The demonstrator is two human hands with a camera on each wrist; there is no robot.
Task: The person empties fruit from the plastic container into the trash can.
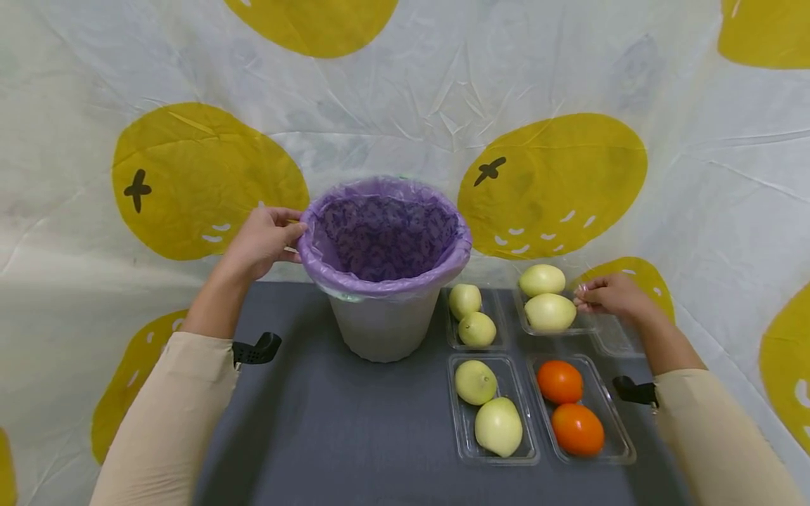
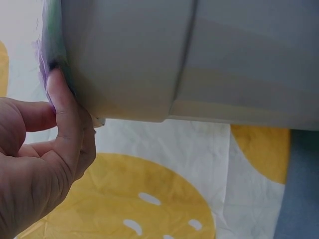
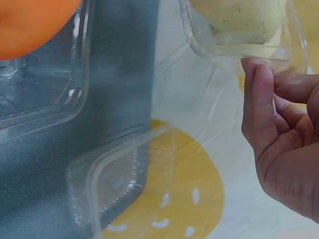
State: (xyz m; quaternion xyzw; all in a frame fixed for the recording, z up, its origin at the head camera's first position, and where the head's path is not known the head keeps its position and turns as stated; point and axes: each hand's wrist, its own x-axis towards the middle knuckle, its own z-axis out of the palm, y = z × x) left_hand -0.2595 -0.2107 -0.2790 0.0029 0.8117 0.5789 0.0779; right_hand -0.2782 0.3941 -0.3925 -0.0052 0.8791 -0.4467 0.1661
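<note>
At the bin's left rim, my left hand [image 1: 262, 242] pinches the folded edge of a purple bin bag [image 1: 363, 287] between thumb and fingers. The bag lines a round whitish bin [image 1: 382, 327] that stands upright on the dark table. My right hand [image 1: 614, 295] pinches the right edge of a clear plastic tray [image 3: 234, 57] with thumb and fingertips. Two pale yellow fruits, a farther fruit [image 1: 542, 280] and a nearer fruit [image 1: 550, 312], sit in that tray. In the right wrist view the tray overlaps the patterned cloth.
Right of the bin, a tray [image 1: 500, 344] and a nearer tray [image 1: 500, 460] each hold two pale yellow fruits. Another tray [image 1: 607, 460] holds two orange fruits [image 1: 577, 429]. A clear container [image 1: 616, 336] lies beneath my right hand. A cloth [image 1: 392, 147] hangs behind the table.
</note>
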